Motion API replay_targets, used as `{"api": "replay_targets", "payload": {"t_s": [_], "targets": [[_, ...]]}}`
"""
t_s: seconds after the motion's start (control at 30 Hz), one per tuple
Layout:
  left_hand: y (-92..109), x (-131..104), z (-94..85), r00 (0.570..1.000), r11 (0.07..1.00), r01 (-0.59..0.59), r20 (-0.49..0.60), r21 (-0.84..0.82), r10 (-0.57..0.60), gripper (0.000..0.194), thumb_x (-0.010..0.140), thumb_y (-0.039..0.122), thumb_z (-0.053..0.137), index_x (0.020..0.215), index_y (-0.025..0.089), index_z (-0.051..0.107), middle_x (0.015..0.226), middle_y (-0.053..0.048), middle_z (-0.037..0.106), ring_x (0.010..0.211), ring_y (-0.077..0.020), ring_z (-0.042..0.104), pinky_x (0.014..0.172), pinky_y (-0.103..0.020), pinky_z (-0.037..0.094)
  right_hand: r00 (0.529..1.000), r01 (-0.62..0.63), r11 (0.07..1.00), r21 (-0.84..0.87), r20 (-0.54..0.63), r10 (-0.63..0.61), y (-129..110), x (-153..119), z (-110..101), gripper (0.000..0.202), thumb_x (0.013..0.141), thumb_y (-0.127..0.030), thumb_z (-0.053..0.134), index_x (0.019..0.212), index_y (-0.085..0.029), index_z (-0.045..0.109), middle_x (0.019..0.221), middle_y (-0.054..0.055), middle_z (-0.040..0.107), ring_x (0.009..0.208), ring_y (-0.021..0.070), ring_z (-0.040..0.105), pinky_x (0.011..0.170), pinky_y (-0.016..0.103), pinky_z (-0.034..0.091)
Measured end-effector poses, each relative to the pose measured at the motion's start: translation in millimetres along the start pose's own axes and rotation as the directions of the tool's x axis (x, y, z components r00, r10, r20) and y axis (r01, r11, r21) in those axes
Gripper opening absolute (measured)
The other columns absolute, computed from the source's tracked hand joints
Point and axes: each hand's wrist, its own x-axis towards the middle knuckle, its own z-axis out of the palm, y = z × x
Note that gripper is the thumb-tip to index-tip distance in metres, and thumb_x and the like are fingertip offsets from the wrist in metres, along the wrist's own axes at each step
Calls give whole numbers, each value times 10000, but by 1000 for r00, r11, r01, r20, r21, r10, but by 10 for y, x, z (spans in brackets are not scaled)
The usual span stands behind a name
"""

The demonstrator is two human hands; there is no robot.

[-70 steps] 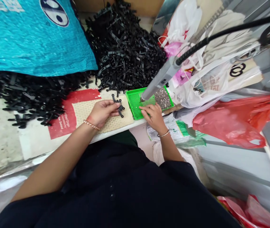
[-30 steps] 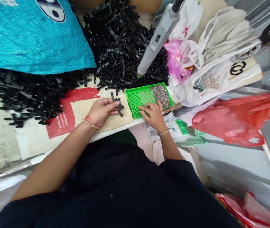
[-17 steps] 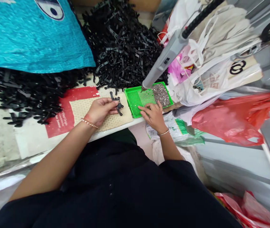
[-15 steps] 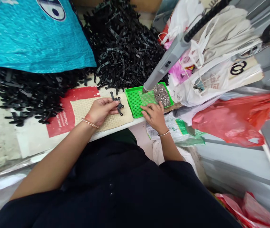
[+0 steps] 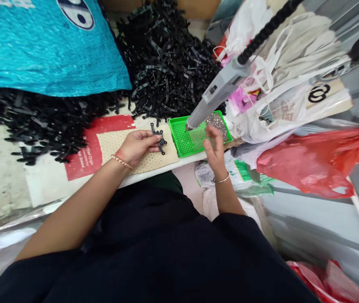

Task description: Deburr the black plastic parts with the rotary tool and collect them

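Observation:
My left hand [image 5: 138, 146] pinches a black plastic part [image 5: 161, 141] over the beige textured mat [image 5: 113, 145]. Fingers apart and empty, my right hand [image 5: 215, 149] is raised over the front right of the green tray [image 5: 175, 141]. Rows of small metal pieces sit in the tray's holes, and a loose heap of screws [image 5: 219, 122] lies at its right end. The grey electric screwdriver [image 5: 212, 97] hangs at a slant, its tip above the tray's left half, touched by neither hand.
Heaps of black parts [image 5: 167, 63] lie behind the tray and at the left [image 5: 50, 122]. A blue bag [image 5: 47, 50] rests on them. White plastic bags [image 5: 270, 101] and a red bag [image 5: 318, 155] are at the right. Red printed card [image 5: 86, 147] lies under the mat.
My right hand has lifted from the tray's front edge and turned, fingers now apart. The screwdriver's tip has shifted left and slightly down. My left hand keeps its hold on the black part.

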Motion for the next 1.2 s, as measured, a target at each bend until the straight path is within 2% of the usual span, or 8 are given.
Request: {"api": "replay_targets", "payload": {"t_s": [0.07, 0.13, 0.27, 0.33, 0.47, 0.63, 0.8, 1.2], "targets": [[2, 2, -1, 1000, 1000, -3, 1, 6, 3, 218, 757, 123, 936, 746, 99, 719, 766, -50, 760, 670, -138, 749, 726, -268, 676, 998, 9, 993, 115, -67, -1, -76, 244, 92, 743, 1067, -669, 456, 1707, -322, 304, 1620, 167, 506, 1465, 312, 568, 1186, 561, 529], [5, 2, -1, 1000, 1000, -4, 2, 9, 4, 232, 750, 130, 947, 734, 99, 717, 755, -49, 754, 660, -133, 744, 698, -248, 664, 997, 38, 978, 204, -72, -24, -208, 535, 228, 812, 1028, -722, 527, 1703, -365, 252, 1621, 136, 509, 1460, 289, 580, 1169, 538, 557], [15, -3, 8, 1000, 1000, 7, 23, -10, -6, 250, 739, 124, 959, 711, 96, 712, 733, -49, 742, 618, -117, 723, 635, -210, 634, 998, 68, 870, 488, -39, -56, -543, 1014, 441, 777, 976, -746, 621, 1602, -375, 351, 1287, 49, 701, 1133, 199, 716, 951, 412, 657], [18, -3, 15, 999, 1000, 13, 32, -13, -12, 259, 735, 126, 964, 697, 98, 709, 723, -49, 740, 601, -112, 713, 624, -206, 629, 998, 64, 812, 581, -31, -56, -669, 1118, 457, 708, 966, -721, 662, 1537, -374, 426, 1103, -1, 716, 978, 162, 711, 840, 340, 654], [23, -8, 23, 999, 1000, 22, 34, -12, -21, 257, 731, 130, 972, 710, 103, 717, 751, -65, 764, 623, -122, 729, 619, -205, 627, 998, 60, 744, 666, -60, -27, -704, 1061, 451, 650, 949, -691, 707, 1471, -360, 505, 864, -53, 628, 741, 117, 620, 677, 269, 587], [20, -17, 16, 999, 1000, 28, 43, -2, -28, 242, 747, 132, 965, 739, 101, 725, 766, -64, 766, 625, -123, 731, 616, -205, 626, 975, -60, 736, 674, -119, 188, -517, 794, 632, 532, 941, -740, 668, 1252, -315, 597, 609, -102, 432, 483, 111, 434, 471, 282, 398], [7, -7, 8, 999, 1000, 16, 38, 0, -16, 278, 731, 158, 981, 732, 109, 707, 771, -49, 757, 620, -115, 718, 649, -224, 638, 958, -69, 677, 733, -142, 251, -464, 730, 690, 470, 888, -726, 702, 1084, -316, 582, 560, -118, 414, 456, 115, 425, 478, 289, 394], [-4, -2, 17, 1000, 1000, 16, 18, 9, -16, 283, 726, 157, 981, 738, 108, 702, 774, -43, 748, 632, -117, 720, 652, -226, 628, 957, -114, 698, 707, -111, 269, -404, 732, 682, 485, 865, -750, 700, 1069, -326, 579, 569, -111, 442, 458, 125, 413, 483, 312, 389]]}}
